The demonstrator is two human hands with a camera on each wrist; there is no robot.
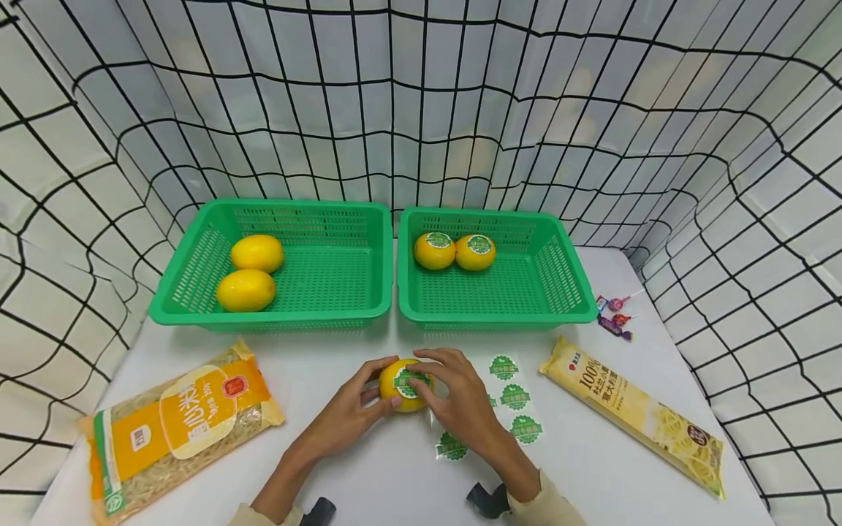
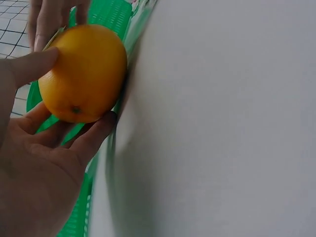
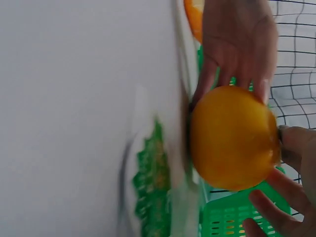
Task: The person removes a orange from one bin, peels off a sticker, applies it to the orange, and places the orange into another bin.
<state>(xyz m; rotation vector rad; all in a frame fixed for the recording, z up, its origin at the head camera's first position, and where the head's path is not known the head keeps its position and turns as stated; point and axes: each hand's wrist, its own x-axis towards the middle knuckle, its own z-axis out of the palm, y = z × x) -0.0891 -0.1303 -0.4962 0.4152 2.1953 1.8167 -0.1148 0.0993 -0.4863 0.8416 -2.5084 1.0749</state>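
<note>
A yellow lemon [image 1: 389, 391] with a green-and-white sticker [image 1: 404, 383] on its upper face is between the hands, low over the white table. My left hand [image 1: 346, 413] grips it from the left, thumb on the near side and fingers on the far side. From the right, my right hand [image 1: 460, 398] presses its thumb on the sticker, its other fingers extended and spread along the fruit. In the left wrist view the lemon [image 2: 86, 79] shows its stem end. Partly under the right hand lies a clear sheet of green stickers [image 1: 515, 397].
Two plain lemons [image 1: 246, 291] lie in the left green basket [image 1: 329, 319]; two stickered lemons [image 1: 475, 253] sit in the right green basket [image 1: 500, 318]. A grain bag [image 1: 184, 431] lies left, a pasta pack [image 1: 634, 416] right, wrapped candies [image 1: 615, 319] beside the right basket. Black netting surrounds the table.
</note>
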